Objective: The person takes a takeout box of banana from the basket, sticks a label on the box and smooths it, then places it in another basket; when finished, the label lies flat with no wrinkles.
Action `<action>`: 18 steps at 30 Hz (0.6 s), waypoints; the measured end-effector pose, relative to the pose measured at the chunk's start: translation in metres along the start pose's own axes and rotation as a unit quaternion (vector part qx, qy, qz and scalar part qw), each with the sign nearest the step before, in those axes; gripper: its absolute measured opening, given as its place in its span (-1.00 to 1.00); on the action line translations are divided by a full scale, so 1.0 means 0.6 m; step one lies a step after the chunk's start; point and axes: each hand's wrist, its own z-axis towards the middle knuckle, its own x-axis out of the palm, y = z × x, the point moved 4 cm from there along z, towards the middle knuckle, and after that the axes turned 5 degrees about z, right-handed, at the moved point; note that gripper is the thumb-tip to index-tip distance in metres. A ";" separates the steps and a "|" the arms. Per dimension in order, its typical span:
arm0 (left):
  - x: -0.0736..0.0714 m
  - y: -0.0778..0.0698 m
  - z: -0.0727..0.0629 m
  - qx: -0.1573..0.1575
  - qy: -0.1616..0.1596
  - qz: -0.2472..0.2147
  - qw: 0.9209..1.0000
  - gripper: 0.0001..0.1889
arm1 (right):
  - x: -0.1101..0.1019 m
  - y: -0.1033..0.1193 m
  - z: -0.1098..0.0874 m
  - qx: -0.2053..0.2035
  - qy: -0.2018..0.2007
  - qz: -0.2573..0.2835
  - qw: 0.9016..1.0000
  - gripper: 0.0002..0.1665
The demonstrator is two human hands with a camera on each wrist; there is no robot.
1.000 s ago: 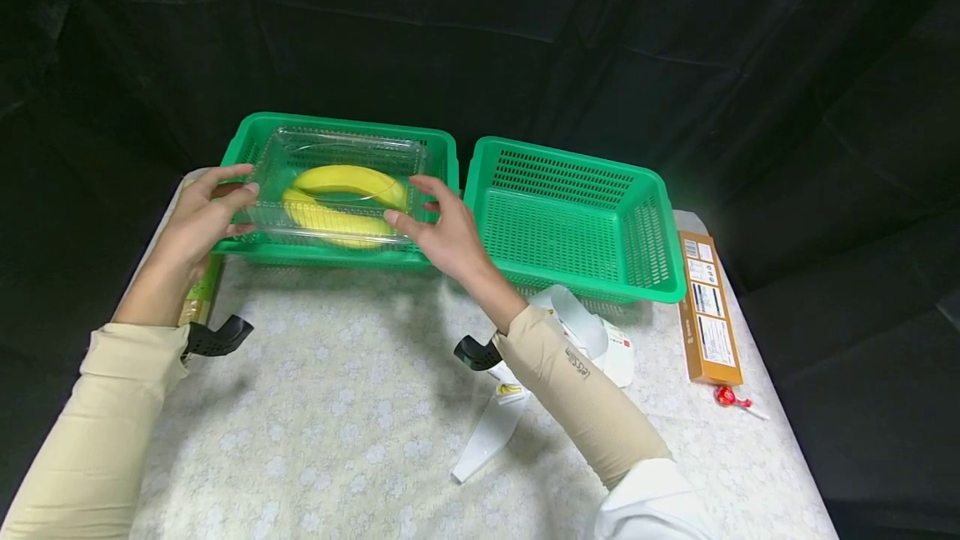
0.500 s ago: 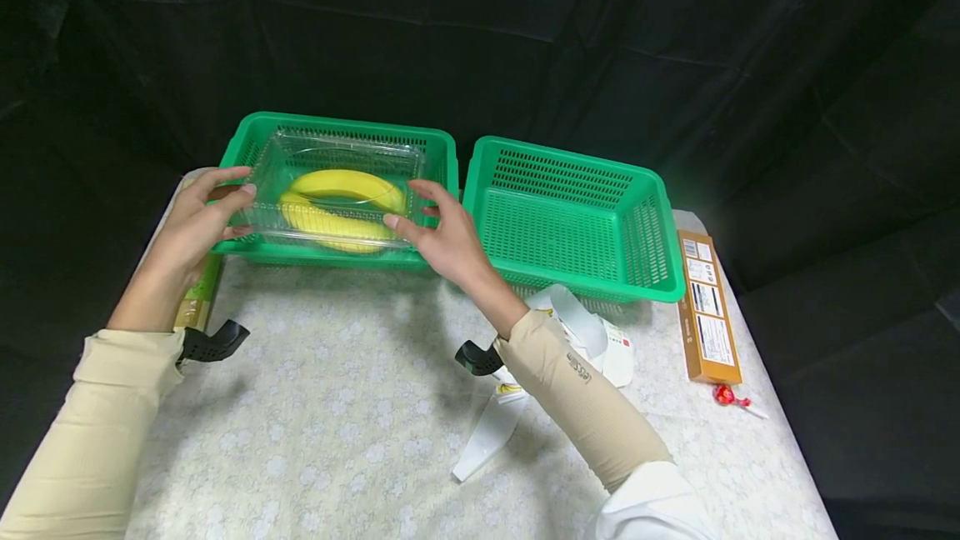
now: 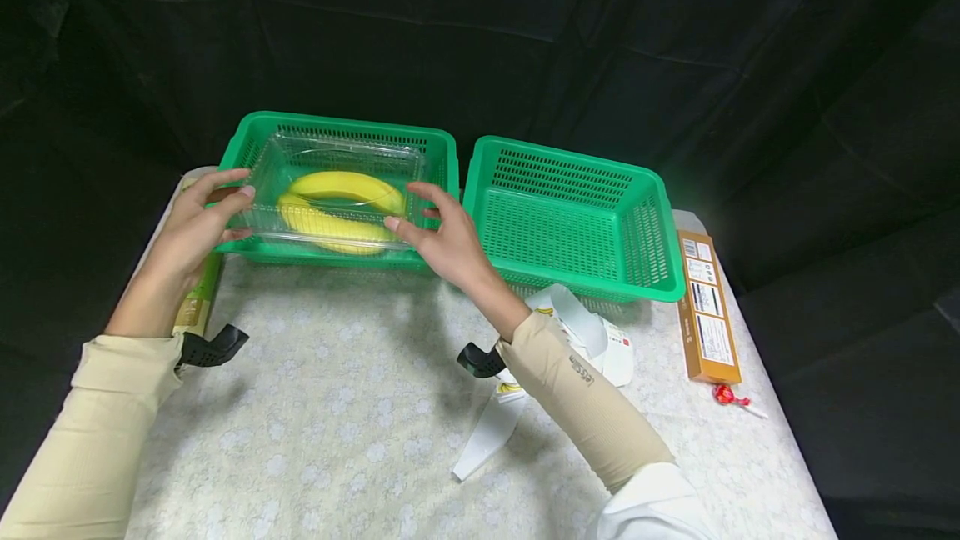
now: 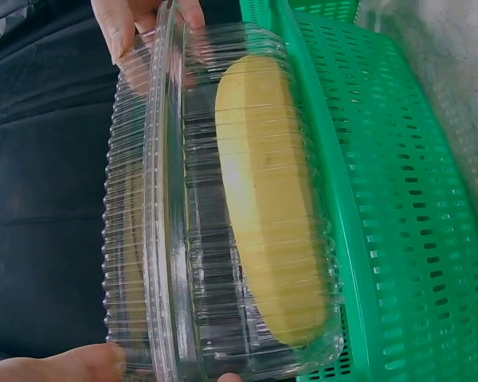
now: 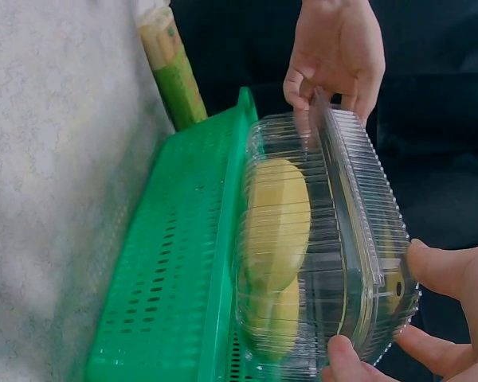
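A clear plastic clamshell container (image 3: 264, 219) is held over the left green basket (image 3: 322, 259), its lid closed over two bananas (image 3: 345, 183). My left hand (image 3: 191, 227) grips the container's left end between thumb and fingers. At the opposite end, my right hand (image 3: 450, 244) grips it the same way. In the left wrist view the seam rim (image 4: 166, 207) runs along the container, close beside the basket wall (image 4: 390, 175). The right wrist view shows the thumb and fingers (image 5: 442, 270) of my right hand at the near corner.
A second green basket (image 3: 555, 227) stands to the right. Crumpled white packaging (image 3: 577, 332) with banana pictures lies in front of it. Farther right are an orange carton (image 3: 708, 307) and a red lollipop (image 3: 726, 396). A green-and-tan packet (image 3: 198, 302) lies behind my left wrist.
The container with the bananas has shifted slightly down and left in the head view, with both hands still gripping it. The baskets and other items have stayed put.
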 end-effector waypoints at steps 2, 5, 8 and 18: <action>-0.001 -0.002 -0.002 0.000 0.001 0.003 1.000 -0.34 | 0.000 0.000 -0.001 0.002 0.001 0.002 1.000 -0.29; -0.003 -0.002 -0.005 0.004 0.003 0.005 1.000 -0.34 | -0.001 0.002 -0.004 0.003 0.000 0.004 1.000 -0.28; -0.004 -0.001 -0.007 0.006 0.007 0.001 1.000 -0.34 | -0.001 0.003 -0.007 0.005 0.000 0.005 1.000 -0.27; -0.009 -0.005 -0.015 -0.003 0.021 -0.012 1.000 -0.34 | -0.004 0.003 -0.012 0.010 0.001 0.025 1.000 -0.29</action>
